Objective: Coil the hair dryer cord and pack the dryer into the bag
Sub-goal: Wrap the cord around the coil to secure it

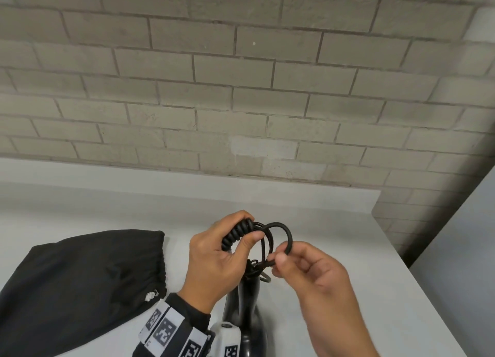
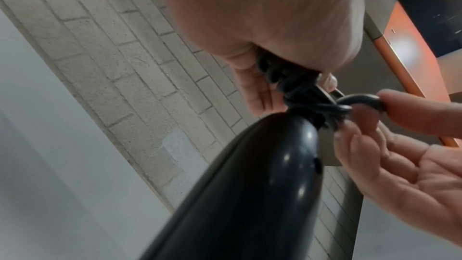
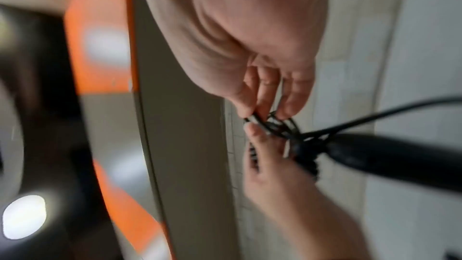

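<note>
The table (image 1: 107, 196) is white and stands against a grey brick wall (image 1: 241, 75). The bag (image 1: 80, 281) is black, with a gathered mouth, and lies flat on the near left of the table, untouched. The dryer (image 1: 247, 300) is just right of it, near edge, body low and handle pointing up and away toward the hands; whether the body rests on the table cannot be told.

The left hand (image 1: 214, 260) is closed round a stack of cord (image 1: 238, 234) turns above the handle end, thumb across the front. The right hand (image 1: 316, 273) pinches one loose loop of the same cord between thumb and forefinger, just right of the stack, remaining fingers relaxed. In the right wrist view, one strand runs off to the right out of frame.

Step in hand: coiling, apparently late, since most of the cord is already gathered. Next move, as a judgement: lay the pinched loop onto the stack, gather the remaining strand, secure the bundle, then open the bag mouth. A slack left grip would let the turns spring apart.
</note>
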`<state>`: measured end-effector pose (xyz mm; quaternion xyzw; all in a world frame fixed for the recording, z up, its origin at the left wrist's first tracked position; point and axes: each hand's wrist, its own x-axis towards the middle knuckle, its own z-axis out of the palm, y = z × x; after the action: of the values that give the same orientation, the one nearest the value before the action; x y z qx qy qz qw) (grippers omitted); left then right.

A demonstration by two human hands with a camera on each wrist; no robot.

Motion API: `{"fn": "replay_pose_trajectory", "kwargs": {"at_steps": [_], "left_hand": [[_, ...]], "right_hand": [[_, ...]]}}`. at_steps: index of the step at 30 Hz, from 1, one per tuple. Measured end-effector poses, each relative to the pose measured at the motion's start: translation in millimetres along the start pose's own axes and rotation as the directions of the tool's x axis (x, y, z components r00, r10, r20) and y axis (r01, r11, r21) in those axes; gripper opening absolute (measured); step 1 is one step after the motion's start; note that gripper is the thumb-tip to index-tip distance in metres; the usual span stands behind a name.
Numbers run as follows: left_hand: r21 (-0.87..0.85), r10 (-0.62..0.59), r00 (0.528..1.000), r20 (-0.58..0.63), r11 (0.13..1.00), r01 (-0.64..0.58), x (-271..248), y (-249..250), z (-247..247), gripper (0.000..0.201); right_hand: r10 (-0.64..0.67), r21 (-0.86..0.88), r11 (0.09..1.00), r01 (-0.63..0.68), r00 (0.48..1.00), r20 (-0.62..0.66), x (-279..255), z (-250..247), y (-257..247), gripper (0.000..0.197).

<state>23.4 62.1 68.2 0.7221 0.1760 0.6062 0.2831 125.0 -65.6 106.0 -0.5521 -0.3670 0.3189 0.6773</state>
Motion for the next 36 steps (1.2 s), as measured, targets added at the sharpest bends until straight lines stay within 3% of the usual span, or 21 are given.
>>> {"fn": "replay_pose_trajectory", "kwargs": {"at_steps": [4, 8, 10, 13, 19, 20, 22, 24, 26, 29, 32, 34, 36], "left_hand": [[-0.007, 0.024, 1.000, 0.008, 1.000, -0.024, -0.3, -0.5, 2.0, 0.021], [0.022, 0.070, 0.997, 0.022, 0.997, -0.070, -1.8, 1.9, 4.9, 0.023], [0.026, 0.070, 0.997, 0.015, 0.997, -0.070, -1.4, 2.6, 5.4, 0.023], [0.023, 0.066, 0.998, 0.017, 0.998, -0.067, -0.4, 0.3, 2.0, 0.024], [0.011, 0.028, 0.999, 0.022, 1.000, -0.028, -1.5, 0.2, 0.9, 0.021], [0.025, 0.035, 0.999, 0.020, 0.999, -0.035, -0.9, 0.1, 0.3, 0.020], [0.054, 0.042, 0.999, 0.010, 0.998, -0.043, 1.2, -0.7, -1.6, 0.019], [0.057, 0.030, 1.000, -0.005, 0.998, -0.030, 2.3, -0.9, -2.7, 0.023], [0.055, 0.021, 1.000, -0.011, 0.998, -0.020, 2.0, -1.0, -2.2, 0.025], [0.057, 0.003, 1.000, -0.022, 0.998, -0.002, 0.9, -2.2, -0.8, 0.022], [0.024, -0.045, 0.998, -0.038, 0.999, 0.046, 0.0, -4.3, -0.9, 0.026], [0.015, -0.052, 0.998, -0.033, 0.998, 0.053, -0.8, -5.0, -1.5, 0.028], [0.024, -0.038, 0.999, -0.024, 0.999, 0.039, -1.7, -4.2, -1.3, 0.029]], "right_hand": [[0.170, 0.198, 0.963, -0.181, 0.983, 0.068, -2.1, -13.9, -17.1, 0.016], [0.098, 0.061, 0.993, -0.103, 0.993, 0.072, -7.4, -24.2, -24.2, 0.059], [0.123, 0.173, 0.974, -0.147, 0.982, 0.141, -8.1, -26.6, -24.2, 0.066], [0.217, 0.437, 0.845, -0.308, 0.945, 0.246, -7.4, -26.5, -28.5, 0.066], [0.327, 0.644, 0.632, -0.432, 0.902, 0.283, -4.7, -24.3, -24.0, 0.068], [0.324, 0.642, 0.647, -0.412, 0.910, 0.258, -4.6, -22.4, -20.6, 0.068], [0.270, 0.572, 0.766, -0.295, 0.954, 0.130, -4.0, -19.5, -13.2, 0.076], [0.111, 0.405, 0.911, -0.086, 0.993, -0.040, -5.2, -19.9, -6.6, 0.084], [-0.105, 0.201, 0.971, 0.129, 0.986, -0.128, -6.8, -19.7, -4.0, 0.081], [-0.356, 0.150, 0.921, 0.360, 0.933, -0.053, -8.7, -18.7, 10.0, 0.067], [-0.344, -0.103, 0.931, 0.349, 0.937, 0.062, -11.0, -12.0, 35.9, 0.082], [-0.382, -0.292, 0.881, 0.371, 0.924, 0.022, -11.7, -3.0, 52.1, 0.064], [-0.494, -0.381, 0.799, 0.464, 0.869, 0.023, -8.3, 5.2, 60.5, 0.038]]}}
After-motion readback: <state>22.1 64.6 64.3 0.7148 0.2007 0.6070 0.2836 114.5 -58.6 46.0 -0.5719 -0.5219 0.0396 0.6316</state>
